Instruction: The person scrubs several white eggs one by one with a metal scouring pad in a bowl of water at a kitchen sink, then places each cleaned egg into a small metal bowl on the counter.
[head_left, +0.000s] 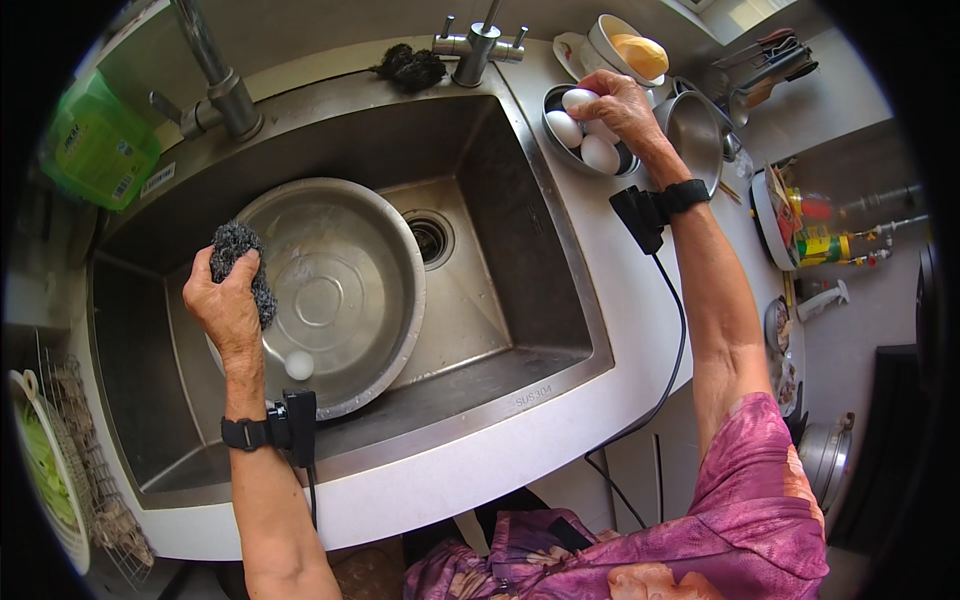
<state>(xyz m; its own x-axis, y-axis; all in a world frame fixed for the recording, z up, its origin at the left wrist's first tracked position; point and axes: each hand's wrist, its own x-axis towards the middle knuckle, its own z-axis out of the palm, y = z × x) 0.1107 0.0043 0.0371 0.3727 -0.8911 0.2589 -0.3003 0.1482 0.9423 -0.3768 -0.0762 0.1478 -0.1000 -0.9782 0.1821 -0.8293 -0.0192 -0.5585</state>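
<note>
My left hand (225, 292) grips a dark grey scouring pad (238, 259) over the left rim of a round metal basin (352, 225). The basin stands in the steel sink, and one white egg (299, 365) lies in its lower left part, in what looks like shallow water. At the upper right, my right hand (619, 105) has its thumb and fingers on a white egg (580, 99) at the top of a small metal bowl (555, 146). Several other white eggs (601, 154) lie in that bowl, on the counter right of the sink.
Two taps (236, 105) (475, 56) stand behind the sink (540, 330), with a black scrubber (411, 67) between them. A green bottle (101, 142) is at the left. Near the eggs are a metal pot (694, 135) and a white bowl (600, 45). A cable crosses the counter's front edge.
</note>
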